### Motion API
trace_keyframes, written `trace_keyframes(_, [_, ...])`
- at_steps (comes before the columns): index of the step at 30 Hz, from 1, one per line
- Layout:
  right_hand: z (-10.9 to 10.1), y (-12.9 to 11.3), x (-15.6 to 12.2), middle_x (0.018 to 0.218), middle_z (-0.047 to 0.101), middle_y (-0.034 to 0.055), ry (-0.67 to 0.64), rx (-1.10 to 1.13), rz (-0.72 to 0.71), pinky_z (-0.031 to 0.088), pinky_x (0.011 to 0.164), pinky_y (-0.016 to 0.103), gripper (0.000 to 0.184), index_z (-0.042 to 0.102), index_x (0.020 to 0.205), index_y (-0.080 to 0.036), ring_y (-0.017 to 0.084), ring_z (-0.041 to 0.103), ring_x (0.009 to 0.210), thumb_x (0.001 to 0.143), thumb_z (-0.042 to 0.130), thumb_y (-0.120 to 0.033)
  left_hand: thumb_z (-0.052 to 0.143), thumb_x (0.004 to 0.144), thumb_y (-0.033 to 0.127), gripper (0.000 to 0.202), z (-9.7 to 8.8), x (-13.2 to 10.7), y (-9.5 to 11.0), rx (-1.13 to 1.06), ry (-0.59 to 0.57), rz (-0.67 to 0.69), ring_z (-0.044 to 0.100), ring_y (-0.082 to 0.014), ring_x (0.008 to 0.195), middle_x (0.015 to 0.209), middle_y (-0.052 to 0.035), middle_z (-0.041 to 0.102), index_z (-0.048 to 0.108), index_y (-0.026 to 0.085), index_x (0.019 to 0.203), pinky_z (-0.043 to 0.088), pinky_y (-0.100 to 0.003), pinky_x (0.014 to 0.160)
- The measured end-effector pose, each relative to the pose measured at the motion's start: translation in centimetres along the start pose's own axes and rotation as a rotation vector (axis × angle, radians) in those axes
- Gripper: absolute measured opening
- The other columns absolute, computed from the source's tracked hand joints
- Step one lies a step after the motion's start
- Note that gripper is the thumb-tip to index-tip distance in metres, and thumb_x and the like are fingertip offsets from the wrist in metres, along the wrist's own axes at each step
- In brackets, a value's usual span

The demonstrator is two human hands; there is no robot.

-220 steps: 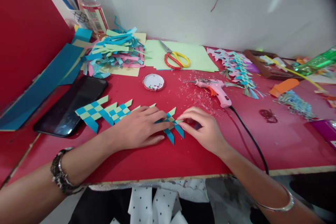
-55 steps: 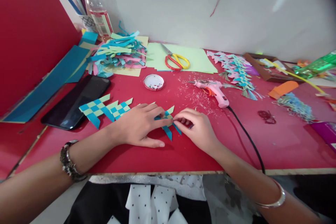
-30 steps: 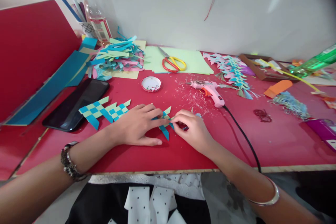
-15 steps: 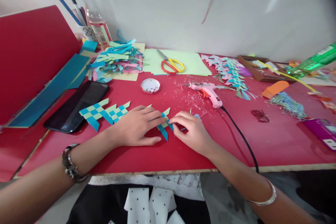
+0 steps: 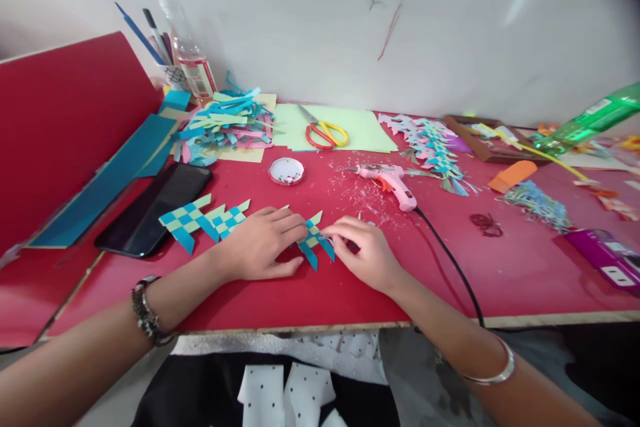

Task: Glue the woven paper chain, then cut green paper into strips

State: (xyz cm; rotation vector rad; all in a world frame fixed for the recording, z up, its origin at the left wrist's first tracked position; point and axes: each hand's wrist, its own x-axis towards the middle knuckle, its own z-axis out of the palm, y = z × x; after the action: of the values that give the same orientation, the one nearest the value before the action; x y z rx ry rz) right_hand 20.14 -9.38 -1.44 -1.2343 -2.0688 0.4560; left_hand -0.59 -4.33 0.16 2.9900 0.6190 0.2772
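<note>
A row of blue and pale-green woven paper fish lies across the red table in front of me. My left hand rests palm down over the middle of the row, fingers stretched out, hiding part of it. At the right end, another woven paper fish shows between my hands. My right hand is closed in a pinch, thumb and index finger meeting at this fish's right edge. Whatever is between those fingertips is too small to make out. A round white lid holding tiny bits lies just beyond.
A pink glue gun lies right of the lid, its black cord running off the front edge. Behind are scissors on pale-green paper, a heap of paper strips and finished woven strands. A phone lies left.
The view has shifted slightly. My right fingertips have drawn back a little from the right-end fish, showing more of it. My left hand stays on the row.
</note>
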Motion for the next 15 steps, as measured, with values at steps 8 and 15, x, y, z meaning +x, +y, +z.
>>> trace_keyframes(8, [0.0, -0.1, -0.5, 0.088, 0.060, 0.0079, -0.081, -0.221, -0.150, 0.046, 0.075, 0.029, 0.023, 0.062, 0.093, -0.014, 0.017, 0.054, 0.083, 0.077, 0.046, -0.011, 0.041, 0.081, 0.036, 0.030, 0.1, 0.1, 0.3, 0.028, 0.014, -0.012, 0.051, -0.0232, 0.096, 0.104, -0.0084, 0.056, 0.050, 0.016, 0.101, 0.040, -0.036, 0.083])
trace_keyframes(15, [-0.1, -0.2, -1.4, 0.099, 0.059, 0.0084, -0.066, -0.258, -0.152, 0.045, 0.081, 0.033, 0.029, 0.056, 0.103, -0.017, 0.019, 0.053, 0.092, 0.078, 0.043, -0.012, 0.043, 0.080, 0.039, 0.032, -0.1, -0.3, 0.5, 0.054, 0.037, -0.004, 0.052, -0.0226, 0.092, 0.103, -0.0084, 0.055, 0.050, 0.017, 0.102, 0.040, -0.037, 0.082])
